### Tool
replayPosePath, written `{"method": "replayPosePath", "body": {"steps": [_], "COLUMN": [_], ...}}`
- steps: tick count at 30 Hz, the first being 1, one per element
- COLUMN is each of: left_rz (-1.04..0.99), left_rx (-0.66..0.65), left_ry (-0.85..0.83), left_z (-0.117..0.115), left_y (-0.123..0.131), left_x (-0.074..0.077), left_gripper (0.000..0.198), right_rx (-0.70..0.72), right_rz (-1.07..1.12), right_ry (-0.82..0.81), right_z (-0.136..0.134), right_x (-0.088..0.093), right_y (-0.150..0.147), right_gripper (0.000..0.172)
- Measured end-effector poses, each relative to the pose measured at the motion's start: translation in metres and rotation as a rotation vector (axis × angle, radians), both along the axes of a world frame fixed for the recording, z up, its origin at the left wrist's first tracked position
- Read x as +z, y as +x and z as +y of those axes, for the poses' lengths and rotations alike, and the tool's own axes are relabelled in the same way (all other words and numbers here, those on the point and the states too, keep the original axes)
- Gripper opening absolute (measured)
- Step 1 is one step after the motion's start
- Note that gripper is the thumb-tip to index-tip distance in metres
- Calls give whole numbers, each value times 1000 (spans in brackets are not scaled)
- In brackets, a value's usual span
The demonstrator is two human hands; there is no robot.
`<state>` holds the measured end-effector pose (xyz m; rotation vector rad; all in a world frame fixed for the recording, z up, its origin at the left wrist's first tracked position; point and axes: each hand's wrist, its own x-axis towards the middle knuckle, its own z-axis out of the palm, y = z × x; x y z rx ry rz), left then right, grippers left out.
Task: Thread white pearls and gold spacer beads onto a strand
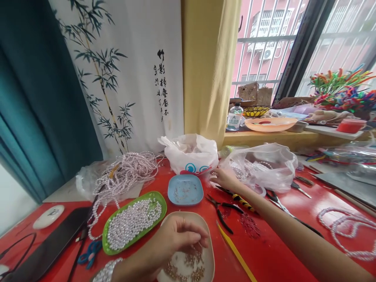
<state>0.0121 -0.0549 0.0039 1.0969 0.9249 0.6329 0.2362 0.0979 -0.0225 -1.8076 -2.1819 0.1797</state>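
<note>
My left hand (pixel 173 239) hovers over a beige dish (pixel 202 223) of small gold-coloured beads, its fingers pinched together on something too small to name. My right hand (pixel 223 178) reaches out to the far side of the table and touches the edge of a clear plastic bag (pixel 264 166) holding pearl strings, its fingers curled at the bag's opening. A green tray (pixel 133 223) full of loose pearls lies left of the beige dish. A small blue dish (pixel 185 190) sits behind them.
Pliers (pixel 221 209), a striped tool (pixel 239 199), scissors (pixel 279 203) and a yellow strip (pixel 235 252) lie on the red table (pixel 264 239). Pearl strings (pixel 126 172) heap at the left, a white bag (pixel 190 154) behind. A phone (pixel 49 244) lies at the front left.
</note>
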Motion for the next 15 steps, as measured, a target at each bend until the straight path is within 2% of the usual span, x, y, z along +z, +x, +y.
{"method": "replayPosePath", "body": {"steps": [4,8,12,15], "left_rz": [-37,-36,14,101], "left_rx": [-4,-20,3,51], "left_ry": [24,90,159,241], "left_z": [2,2,4,8], "left_y": [-8,-15,-21,-25], "left_x": [8,17,23,24], "left_gripper": [15,15,16,19], "right_rx": [-21,-47,-60,-66], "right_rz": [-162,-224,-203,-145], "right_ry": [-124,-107,-18,66], "right_z": [10,3,-9,-23], "right_x": [-11,-14,1,25], "right_y": [-10,-17,-15,-12], "right_gripper": [29,28,25,39]}}
